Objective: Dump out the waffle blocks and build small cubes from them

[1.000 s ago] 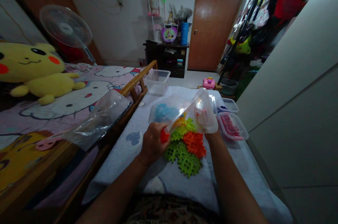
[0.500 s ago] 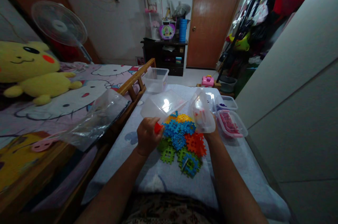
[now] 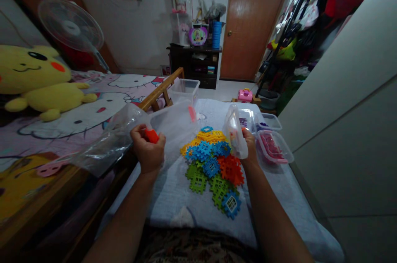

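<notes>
My left hand [image 3: 149, 149] is closed around a red-orange clip of a large translucent plastic lid [image 3: 173, 124]. The lid is tilted above the left side of the table, and a second red clip shows at its far end. In my right hand [image 3: 250, 147] is a small clear plastic container [image 3: 236, 132], tipped on its side and gripped by its right side. Between my hands lies a pile of notched square building blocks: yellow [image 3: 214, 135], blue [image 3: 203, 150], red-orange [image 3: 230, 168] and green [image 3: 197, 178]. A blue window block [image 3: 231, 204] rests nearest me.
A large clear box [image 3: 184, 89] stands at the back left beside the wooden bed rail [image 3: 164, 89]. To the right are clear containers, one with pink pieces [image 3: 273, 147]. A clear plastic bag [image 3: 114, 143] lies over the rail, near a yellow plush toy [image 3: 46, 85].
My left hand has moved left and slightly up with the lid, away from the blocks. The window block has settled flat nearer me. My right hand still holds the container, now turned more edge-on.
</notes>
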{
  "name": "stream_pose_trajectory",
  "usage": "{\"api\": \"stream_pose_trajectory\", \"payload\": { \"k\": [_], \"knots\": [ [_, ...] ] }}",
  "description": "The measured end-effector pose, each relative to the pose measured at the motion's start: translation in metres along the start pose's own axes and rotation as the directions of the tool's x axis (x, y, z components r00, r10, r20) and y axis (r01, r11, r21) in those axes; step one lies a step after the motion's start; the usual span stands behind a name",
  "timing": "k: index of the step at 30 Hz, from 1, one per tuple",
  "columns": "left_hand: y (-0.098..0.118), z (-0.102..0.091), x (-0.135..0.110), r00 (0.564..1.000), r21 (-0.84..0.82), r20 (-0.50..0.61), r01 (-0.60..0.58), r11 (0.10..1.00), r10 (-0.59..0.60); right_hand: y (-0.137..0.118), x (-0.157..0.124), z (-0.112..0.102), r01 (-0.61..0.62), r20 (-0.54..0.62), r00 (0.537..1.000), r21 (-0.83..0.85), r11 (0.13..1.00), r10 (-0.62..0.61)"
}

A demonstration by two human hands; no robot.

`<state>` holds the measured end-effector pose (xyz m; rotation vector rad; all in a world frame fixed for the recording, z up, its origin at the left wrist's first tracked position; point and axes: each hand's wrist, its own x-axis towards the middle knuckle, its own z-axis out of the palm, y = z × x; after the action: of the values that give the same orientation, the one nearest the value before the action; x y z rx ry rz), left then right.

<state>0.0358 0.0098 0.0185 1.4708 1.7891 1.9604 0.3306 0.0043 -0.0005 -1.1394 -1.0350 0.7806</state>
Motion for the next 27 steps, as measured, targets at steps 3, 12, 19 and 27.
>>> {"api": "stream_pose_trajectory", "payload": {
  "k": [3,12,19,27],
  "knots": [
    [-0.012,0.000,0.007,0.972,-0.169,0.022,0.234,0.957,-0.234,-0.007,0.002,0.010,0.051,-0.009,0.999,-0.068,0.996,-0.051],
    [-0.023,0.007,0.018,0.741,-0.458,0.323,0.667,0.588,-0.588,-0.036,0.029,0.067,0.452,0.252,0.892,-0.443,0.774,-0.376],
    [-0.040,0.019,0.024,0.705,-0.504,0.382,0.701,0.505,-0.597,-0.047,0.051,0.134,0.523,0.514,0.842,-0.706,0.477,-0.163],
    [-0.053,0.038,0.019,0.749,-0.540,0.308,0.645,0.540,-0.587,-0.033,0.056,0.172,0.520,0.539,0.842,-0.807,0.279,-0.010]
  ]
}}
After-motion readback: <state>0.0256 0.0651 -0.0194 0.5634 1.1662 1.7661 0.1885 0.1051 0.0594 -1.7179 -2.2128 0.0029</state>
